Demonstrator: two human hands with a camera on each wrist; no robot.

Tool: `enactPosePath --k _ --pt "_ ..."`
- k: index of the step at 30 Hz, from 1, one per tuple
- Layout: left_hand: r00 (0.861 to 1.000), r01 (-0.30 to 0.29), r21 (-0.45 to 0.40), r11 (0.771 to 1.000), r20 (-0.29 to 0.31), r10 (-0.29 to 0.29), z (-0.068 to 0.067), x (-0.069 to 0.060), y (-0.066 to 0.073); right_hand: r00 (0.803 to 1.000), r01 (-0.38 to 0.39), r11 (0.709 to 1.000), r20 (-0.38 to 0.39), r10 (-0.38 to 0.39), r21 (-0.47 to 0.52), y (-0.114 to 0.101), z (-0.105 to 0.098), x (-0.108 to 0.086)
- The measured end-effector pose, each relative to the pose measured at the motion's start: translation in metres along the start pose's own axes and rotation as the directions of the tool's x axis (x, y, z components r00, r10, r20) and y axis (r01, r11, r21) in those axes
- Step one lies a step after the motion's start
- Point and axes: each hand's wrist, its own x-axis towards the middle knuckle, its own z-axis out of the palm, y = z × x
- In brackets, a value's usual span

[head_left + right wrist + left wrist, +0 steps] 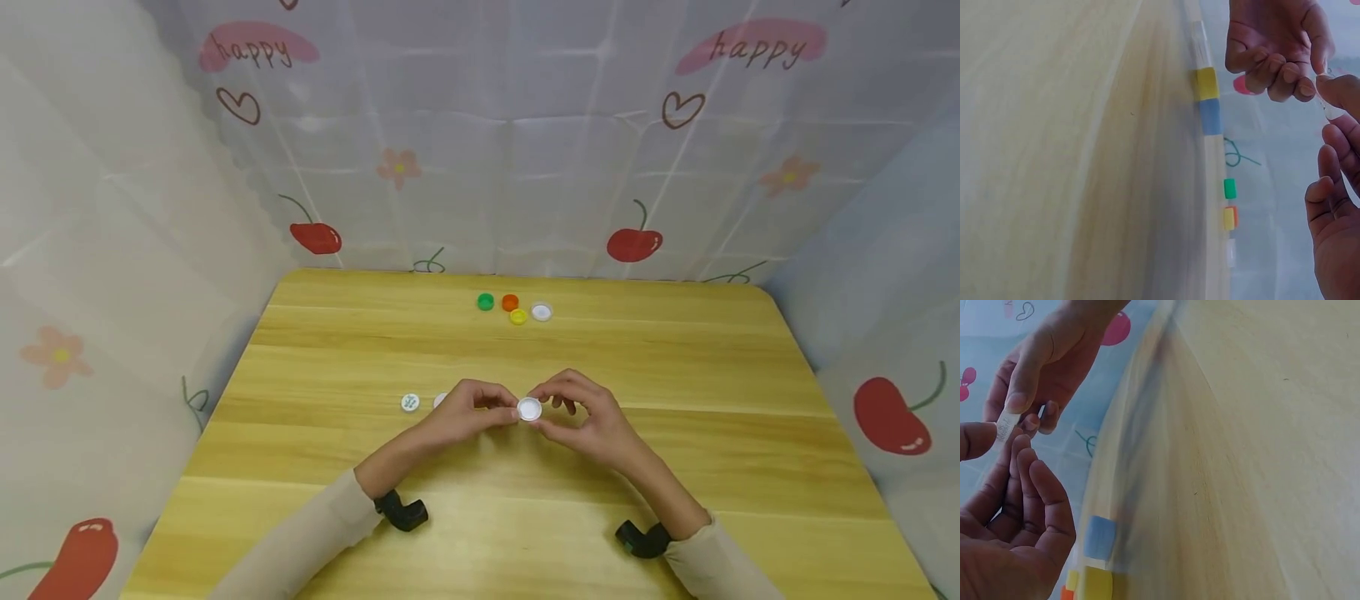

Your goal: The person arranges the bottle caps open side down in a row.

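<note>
I see the white cap (529,409) held above the table (525,533), hollow side towards the head camera. The left hand (468,411) pinches its left edge between thumb and forefinger; the right hand (592,417) pinches its right edge, other fingers loosely bent. The left arm (322,517) and right arm (670,504) slant inward from the near side. The green cap (486,302), orange cap (510,302) and yellow cap (518,317) lie far off.

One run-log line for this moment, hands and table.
left hand: pinches white disc | right hand: pinches same disc | far side of table: green cap, orange cap, yellow cap, white cap
</note>
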Motion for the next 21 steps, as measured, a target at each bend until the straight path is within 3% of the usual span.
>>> enactPosePath --k 8,14,17,19,21 --pt "0.999 -0.006 -0.024 1.0 -0.033 0.005 0.0026 0.0018 0.0006 1.0 -0.003 1.0 -0.009 0.003 -0.007 0.0017 -0.0001 -0.002" --pt "0.988 -0.071 0.13 0.989 -0.125 0.087 0.0055 0.0016 -0.0005 0.999 -0.033 0.999 0.008 0.033 -0.043 0.005 0.0022 -0.0038" --pt "0.966 -0.144 0.288 0.947 -0.169 0.198 0.005 -0.001 0.0012 0.99 -0.132 0.991 0.047 0.132 -0.012 0.0052 0.0018 -0.0029" --pt "0.937 -0.209 0.419 0.884 -0.174 0.304 0.0035 -0.0027 0.0027 0.97 -0.224 0.971 0.113 0.215 0.083 0.0053 0.0014 -0.0007" --pt "0.897 -0.274 0.535 0.799 -0.157 0.412 0.0016 -0.0041 0.0046 0.938 -0.322 0.926 0.2 0.284 0.198 0.0055 0.0012 0.002"
